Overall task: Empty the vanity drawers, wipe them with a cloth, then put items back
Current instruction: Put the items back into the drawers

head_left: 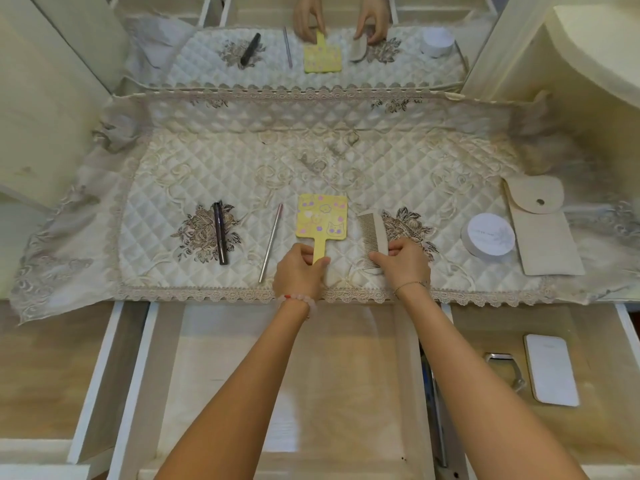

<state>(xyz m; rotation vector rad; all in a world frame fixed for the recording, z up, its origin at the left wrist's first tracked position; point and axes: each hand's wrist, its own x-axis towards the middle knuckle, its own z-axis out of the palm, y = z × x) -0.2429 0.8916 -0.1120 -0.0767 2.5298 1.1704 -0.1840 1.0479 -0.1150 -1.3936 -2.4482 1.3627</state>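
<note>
Holding two things at once, the left hand (299, 271) grips the thin handle of the flat yellow paddle-shaped hand mirror (322, 218). The right hand (401, 263) pinches one end of the pale plastic comb (372, 233) with fine teeth. Both things lie in the middle of the frame on the puffy cream quilted cloth (242, 161) with lace edges that covers the counter.

I cannot tell if they are going down or coming up. Either way, move them straight and flat, so the comb teeth do not catch the stitches or lace.

The wide white middle drawer (346, 358), at the bottom, looks bare and smooth. The right drawer (485, 327) holds a flat white box (550, 370), so I think the emptying is not done.
</note>
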